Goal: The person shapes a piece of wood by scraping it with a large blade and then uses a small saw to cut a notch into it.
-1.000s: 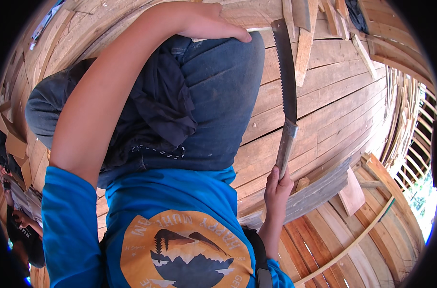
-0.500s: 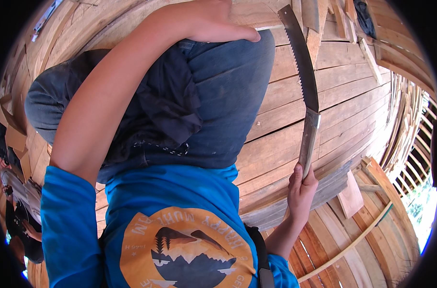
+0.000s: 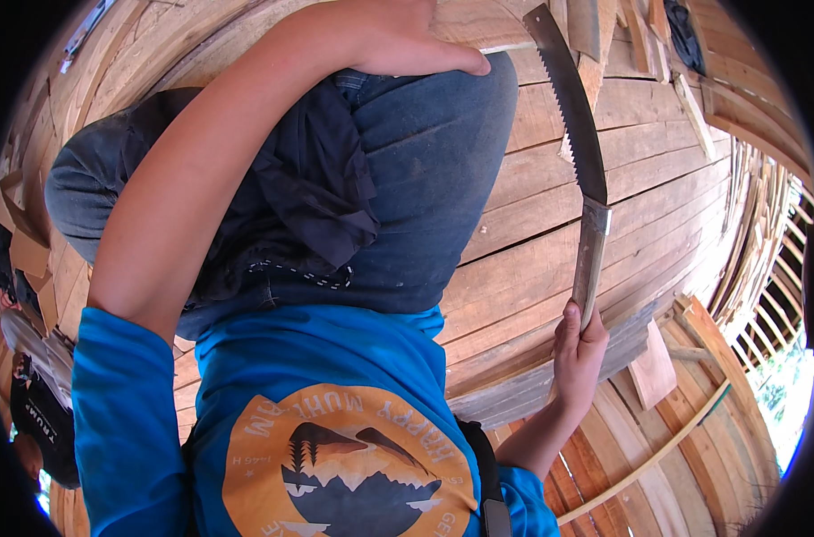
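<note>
A handsaw with a dark curved blade [image 3: 575,121] and a worn wooden handle [image 3: 588,259] stretches away from me on the right. My right hand [image 3: 579,362] is closed around the lower end of that handle. The blade's teeth face left, and its tip is beside the end of a pale wooden board [image 3: 483,25] beyond my knee; whether they touch I cannot tell. On that board rests my left hand [image 3: 416,43], its thumb along the near edge; its other fingers are cut off by the top of the view.
My bent legs in dark trousers [image 3: 434,170] are left of the saw. Below is a curved plank floor [image 3: 639,188] with wood offcuts [image 3: 693,112] lying about. A thin pole [image 3: 648,465] slants at the lower right. Another person [image 3: 44,421] is at the far left.
My right hand and the saw have shifted a little to the right, the blade moving away from the board's end. My left hand stays almost in place on the board.
</note>
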Demonstrator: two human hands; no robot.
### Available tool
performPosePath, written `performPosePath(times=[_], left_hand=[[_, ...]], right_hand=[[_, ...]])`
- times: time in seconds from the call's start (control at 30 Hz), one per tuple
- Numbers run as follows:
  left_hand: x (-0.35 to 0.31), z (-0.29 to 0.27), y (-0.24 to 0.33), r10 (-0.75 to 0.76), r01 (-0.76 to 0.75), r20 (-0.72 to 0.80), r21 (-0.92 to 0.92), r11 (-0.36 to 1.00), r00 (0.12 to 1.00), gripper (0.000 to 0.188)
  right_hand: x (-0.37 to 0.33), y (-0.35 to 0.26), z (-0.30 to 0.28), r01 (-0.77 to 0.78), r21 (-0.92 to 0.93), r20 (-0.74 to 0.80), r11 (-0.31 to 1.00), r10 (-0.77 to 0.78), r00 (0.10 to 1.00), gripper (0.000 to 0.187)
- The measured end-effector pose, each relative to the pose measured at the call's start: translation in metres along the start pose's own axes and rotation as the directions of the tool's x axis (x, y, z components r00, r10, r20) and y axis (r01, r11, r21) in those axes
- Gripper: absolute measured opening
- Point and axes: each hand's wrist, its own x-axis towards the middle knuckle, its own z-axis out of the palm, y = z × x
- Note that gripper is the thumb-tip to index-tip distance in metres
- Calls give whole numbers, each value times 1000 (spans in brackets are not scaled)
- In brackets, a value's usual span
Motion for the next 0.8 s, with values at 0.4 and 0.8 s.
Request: performPosePath(times=[0.4, 0.8], left_hand=[[3, 0, -3, 56, -56, 5, -24, 998, 998, 96], [1, 35, -18, 71, -58, -216, 66, 996, 974, 99]], right_hand=[[13, 2, -12, -11, 25, 58, 1000, 9, 998, 29], [38, -76, 18, 73, 215, -187, 974, -32, 982, 29]])
